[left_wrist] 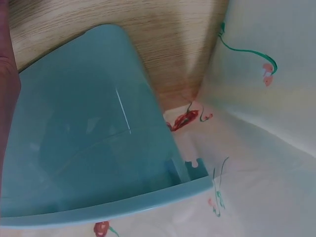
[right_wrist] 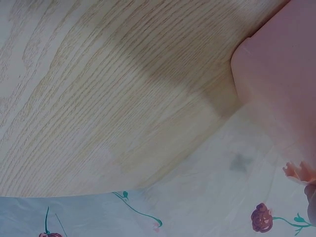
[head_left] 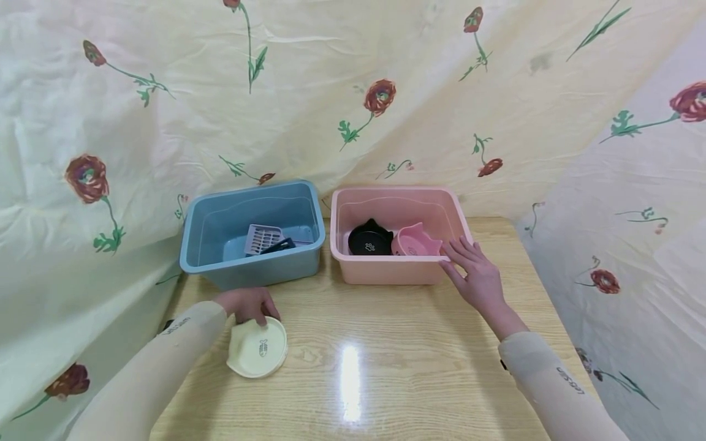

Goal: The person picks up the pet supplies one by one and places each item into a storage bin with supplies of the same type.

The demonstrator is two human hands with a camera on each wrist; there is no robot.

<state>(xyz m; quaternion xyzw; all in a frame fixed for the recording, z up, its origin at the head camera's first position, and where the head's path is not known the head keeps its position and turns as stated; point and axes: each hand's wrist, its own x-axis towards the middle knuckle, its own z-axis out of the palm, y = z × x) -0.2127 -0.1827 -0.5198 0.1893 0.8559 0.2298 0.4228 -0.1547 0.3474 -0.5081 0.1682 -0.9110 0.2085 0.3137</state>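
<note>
In the head view my left hand point(head_left: 250, 304) grips the far edge of a cream bowl point(head_left: 258, 348) with a dog-bone print and an ear-like corner. The bowl is at the front left, just before the blue bin point(head_left: 276, 269); I cannot tell if it touches the table. My right hand point(head_left: 478, 278) has its fingers spread at the front right corner of the pink bin point(head_left: 386, 269). Inside that bin lie a black cat-eared bowl point(head_left: 366, 240) with a paw print and a pink cat-eared bowl point(head_left: 417, 240).
A pale slotted litter scoop point(head_left: 263, 239) and a black-handled item point(head_left: 278, 245) lie in the blue bin. Both bins stand at the back of the wooden table point(head_left: 408, 355), against a flowered cloth point(head_left: 419, 135) that also hangs along both sides.
</note>
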